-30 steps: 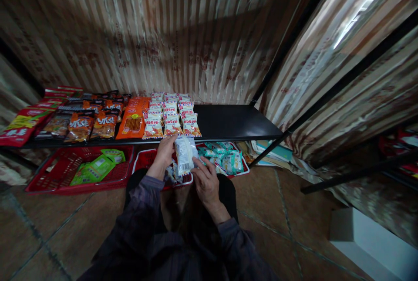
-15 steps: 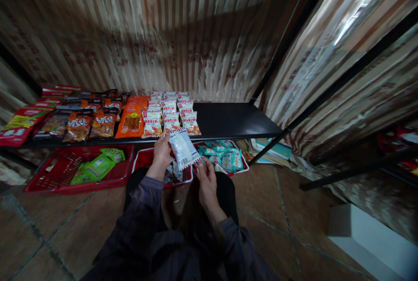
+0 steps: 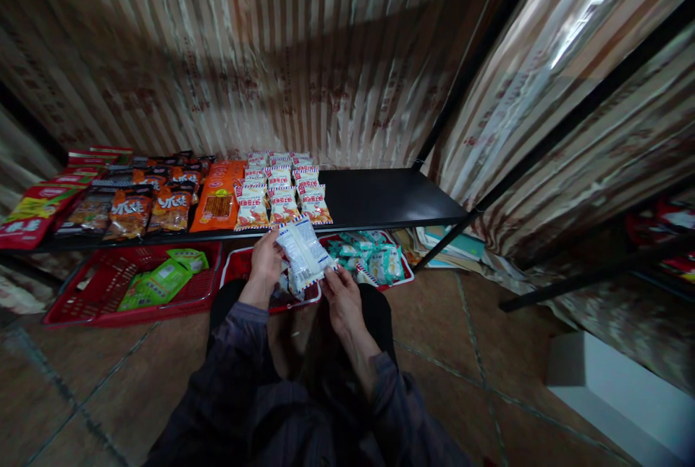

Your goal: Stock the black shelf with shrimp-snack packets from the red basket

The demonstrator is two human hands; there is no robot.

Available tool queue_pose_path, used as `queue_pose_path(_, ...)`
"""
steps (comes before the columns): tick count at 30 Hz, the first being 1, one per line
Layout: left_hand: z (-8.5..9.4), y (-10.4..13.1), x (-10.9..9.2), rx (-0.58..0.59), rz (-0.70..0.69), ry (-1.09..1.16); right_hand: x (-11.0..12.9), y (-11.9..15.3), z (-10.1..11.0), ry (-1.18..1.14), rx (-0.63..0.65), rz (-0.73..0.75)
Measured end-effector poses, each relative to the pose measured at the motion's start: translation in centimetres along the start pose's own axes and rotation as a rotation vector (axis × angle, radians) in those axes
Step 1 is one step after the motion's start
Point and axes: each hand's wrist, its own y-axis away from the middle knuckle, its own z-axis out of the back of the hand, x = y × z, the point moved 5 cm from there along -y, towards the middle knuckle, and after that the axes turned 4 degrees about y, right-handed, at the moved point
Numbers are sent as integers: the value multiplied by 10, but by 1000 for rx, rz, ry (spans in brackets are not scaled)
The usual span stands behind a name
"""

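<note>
Between my two hands is a white snack bag (image 3: 304, 251) with blue print, its printed back turned up. My left hand (image 3: 264, 268) grips its upper left edge, fingers closed on it. My right hand (image 3: 343, 298) pinches the lower right corner. Just beyond, on the black shelf (image 3: 391, 195), small white-and-orange snack bags (image 3: 282, 203) stand in rows. Below the held bag, a red basket (image 3: 233, 264) with a white rim is partly hidden by my left hand and the bag; silvery packs show inside it.
Left on the shelf lie an orange packet (image 3: 217, 199), brown snack packs (image 3: 130, 212) and red-yellow bags (image 3: 43, 203). Underneath are a red basket (image 3: 98, 313) with green packets (image 3: 163, 282) and another with teal packets (image 3: 384, 264). A white box (image 3: 613, 380) sits on the tiled floor at right.
The white snack bag has shifted slightly left and down in both hands, its top tilted a little. My right hand has moved slightly left with its corner. The hold is unchanged.
</note>
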Motion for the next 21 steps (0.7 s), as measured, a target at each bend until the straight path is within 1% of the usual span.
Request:
queue_pose_path(3,5,3,-3,31,30,-41,2,-1,4,-21,-20,9)
queue_pose_path(5,5,4,-9,108,53,-123,4,-1,6,-31,-29,4)
queue_pose_path(7,3,6,-19,216,55,-249,6,-1,9,-27,-27,4)
queue_pose_path(9,1,6,-29,299,28,-397,8,-2,12,-8,-30,23)
queue_pose_path(11,0,6,-38,350,-25,-521,10,-3,15,21,-33,45)
queue_pose_path(14,-3,3,-43,407,-82,-629,10,-4,16,54,-32,62)
queue_pose_path(17,-8,1,-41,435,-85,-681,8,-4,15,70,-29,76)
queue_pose_path(21,-15,2,-39,398,-86,-726,8,-7,12,123,14,113)
